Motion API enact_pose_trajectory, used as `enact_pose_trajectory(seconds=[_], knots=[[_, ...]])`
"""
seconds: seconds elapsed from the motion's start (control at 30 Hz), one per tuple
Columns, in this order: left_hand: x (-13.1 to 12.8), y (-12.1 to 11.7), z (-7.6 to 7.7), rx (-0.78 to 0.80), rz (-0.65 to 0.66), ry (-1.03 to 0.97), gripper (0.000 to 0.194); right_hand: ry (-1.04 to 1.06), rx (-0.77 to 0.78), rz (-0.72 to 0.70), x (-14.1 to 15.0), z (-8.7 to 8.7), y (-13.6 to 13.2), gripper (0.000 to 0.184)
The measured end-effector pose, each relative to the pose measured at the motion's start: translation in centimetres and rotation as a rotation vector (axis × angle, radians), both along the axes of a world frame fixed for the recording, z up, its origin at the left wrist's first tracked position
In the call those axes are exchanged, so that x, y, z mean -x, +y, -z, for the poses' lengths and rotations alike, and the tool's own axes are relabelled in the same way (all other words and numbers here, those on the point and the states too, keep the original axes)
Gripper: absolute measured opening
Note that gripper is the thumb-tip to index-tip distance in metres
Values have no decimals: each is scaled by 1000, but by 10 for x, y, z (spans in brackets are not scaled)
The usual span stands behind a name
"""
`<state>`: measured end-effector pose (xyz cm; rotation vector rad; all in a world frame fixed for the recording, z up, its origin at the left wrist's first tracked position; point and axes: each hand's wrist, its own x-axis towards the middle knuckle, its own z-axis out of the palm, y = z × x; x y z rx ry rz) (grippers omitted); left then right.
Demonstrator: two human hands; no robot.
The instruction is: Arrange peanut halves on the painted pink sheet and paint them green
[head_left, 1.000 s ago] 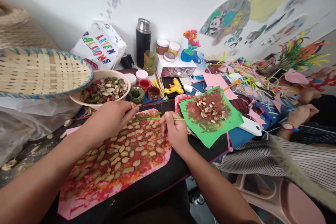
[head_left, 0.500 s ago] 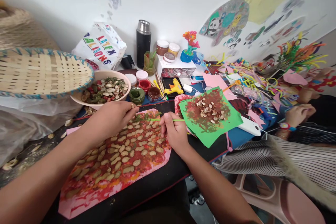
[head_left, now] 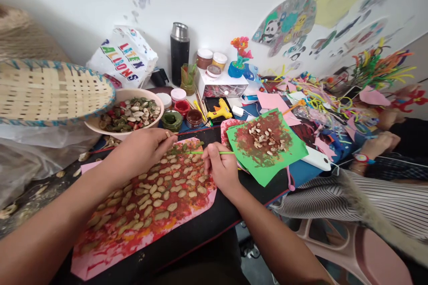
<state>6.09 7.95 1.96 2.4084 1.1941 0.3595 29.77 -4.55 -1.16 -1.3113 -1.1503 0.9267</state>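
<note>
In the head view, my right hand [head_left: 222,167] is closed around a thin green paintbrush [head_left: 197,152], whose tip points left. My left hand [head_left: 155,144] pinches a small tan peanut shell [head_left: 168,134], mostly covered by the fingers, close to the brush tip. Below both hands lies a pink sheet [head_left: 110,262] smeared with red, orange and brown paint. Many peanut shells [head_left: 157,203] cover it in loose rows, and a few near the top edge look green. Behind my left hand stand a jar of green paint [head_left: 172,119], a jar of red paint [head_left: 182,107] and a jar of brown paint [head_left: 194,118].
A bowl [head_left: 158,120] of painted shells stands left, partly under a woven basket [head_left: 53,93]. At right is a green painted sheet [head_left: 264,178] with shells. A yellow glue gun [head_left: 222,110] and black flask [head_left: 179,55] stand behind. Another person's hand [head_left: 377,144] is far right.
The view has shifted slightly, so the scene sits a little higher and further left. Both hands keep nearly the same pose, with the brush and the peanut shell still held.
</note>
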Motion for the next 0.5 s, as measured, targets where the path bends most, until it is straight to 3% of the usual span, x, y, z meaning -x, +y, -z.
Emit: enact_pose_trajectory(seconds=[0.5], knots=[[-3,0,-20,59,21,90,70,8,18,5,2,2,0,77]])
